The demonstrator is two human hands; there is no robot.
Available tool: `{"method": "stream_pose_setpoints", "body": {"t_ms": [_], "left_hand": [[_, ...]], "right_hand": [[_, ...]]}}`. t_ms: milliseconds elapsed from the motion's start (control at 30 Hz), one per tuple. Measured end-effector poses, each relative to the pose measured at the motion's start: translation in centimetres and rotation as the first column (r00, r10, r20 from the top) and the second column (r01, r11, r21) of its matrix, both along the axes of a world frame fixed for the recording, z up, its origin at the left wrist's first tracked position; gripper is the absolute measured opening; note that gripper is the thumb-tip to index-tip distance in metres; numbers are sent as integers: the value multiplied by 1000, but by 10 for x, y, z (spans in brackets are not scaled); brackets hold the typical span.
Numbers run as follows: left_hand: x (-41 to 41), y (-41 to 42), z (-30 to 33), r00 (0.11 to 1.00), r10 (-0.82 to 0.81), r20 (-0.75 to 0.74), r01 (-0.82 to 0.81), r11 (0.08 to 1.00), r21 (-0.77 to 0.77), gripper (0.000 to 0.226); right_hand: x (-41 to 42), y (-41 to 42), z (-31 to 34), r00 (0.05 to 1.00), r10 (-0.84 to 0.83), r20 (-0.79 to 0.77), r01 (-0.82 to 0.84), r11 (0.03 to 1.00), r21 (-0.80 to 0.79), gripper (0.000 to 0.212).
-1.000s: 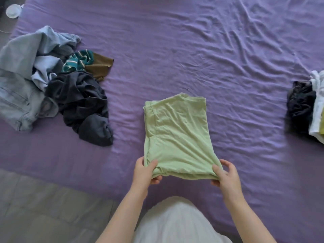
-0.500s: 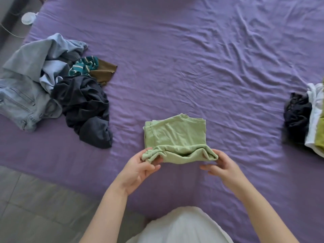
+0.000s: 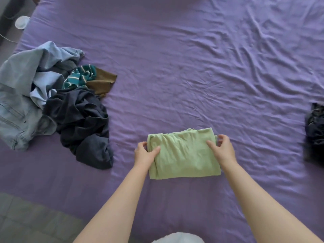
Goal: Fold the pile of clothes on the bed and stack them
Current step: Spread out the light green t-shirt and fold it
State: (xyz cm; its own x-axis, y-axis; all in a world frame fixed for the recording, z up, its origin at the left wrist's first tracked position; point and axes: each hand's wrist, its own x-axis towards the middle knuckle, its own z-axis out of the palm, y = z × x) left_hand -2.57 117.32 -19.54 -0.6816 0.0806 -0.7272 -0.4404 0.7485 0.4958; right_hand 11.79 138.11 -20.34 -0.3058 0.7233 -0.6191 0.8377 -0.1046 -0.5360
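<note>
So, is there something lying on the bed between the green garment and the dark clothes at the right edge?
Nothing visible: only bare purple sheet lies between the green garment and the dark clothes.

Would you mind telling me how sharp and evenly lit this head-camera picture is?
Head view: soft, even daylight with no glare; the green garment and both hands, left hand and right hand, are fairly sharp; wide-angle bending curves the bed edges; the dark clothes at the right edge look smeared.

Bed: open sheet beyond and right of the green garment. Obstacles: unfolded pile at left, dark clothes at right edge.
</note>
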Motion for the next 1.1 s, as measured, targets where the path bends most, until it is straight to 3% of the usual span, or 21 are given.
{"method": "stream_pose_setpoints", "body": {"t_ms": [100, 200, 300, 400, 500, 633, 767, 1000, 1100], "left_hand": [[3, 2, -12, 962, 215, 167, -228, 972, 62, 65], [4, 6, -11, 888, 314, 335, -367, 924, 109, 54], [8, 10, -10, 876, 337, 346, -393, 914, 104, 53], [12, 26, 2, 890, 317, 328, -386, 907, 172, 53], [21, 54, 23, 928, 242, 283, -307, 927, 214, 48], [41, 114, 61, 990, 116, 84, -133, 963, 236, 44], [78, 194, 107, 997, -35, -66, 54, 946, 319, 51], [148, 327, 142, 979, -206, -4, 181, 847, 500, 41], [177, 374, 146, 963, -269, 21, 222, 832, 509, 19]], "right_hand": [[6, -18, -14, 993, -91, 77, 93, 995, -24, 61], [12, -25, -16, 982, -178, 60, 184, 974, -135, 50], [18, -20, -11, 970, -230, -74, 201, 938, -284, 28], [30, -1, 3, 954, -238, -182, 183, 944, -274, 22], [50, 25, 23, 951, -208, -227, 169, 969, -179, 23], [88, 75, 62, 932, -198, -303, 207, 978, -3, 34], [135, 137, 113, 906, -190, -379, 270, 948, 169, 31], [229, 253, 167, 889, -202, -411, 335, 899, 282, 17], [266, 290, 169, 878, -258, -402, 385, 882, 273, 18]]}}
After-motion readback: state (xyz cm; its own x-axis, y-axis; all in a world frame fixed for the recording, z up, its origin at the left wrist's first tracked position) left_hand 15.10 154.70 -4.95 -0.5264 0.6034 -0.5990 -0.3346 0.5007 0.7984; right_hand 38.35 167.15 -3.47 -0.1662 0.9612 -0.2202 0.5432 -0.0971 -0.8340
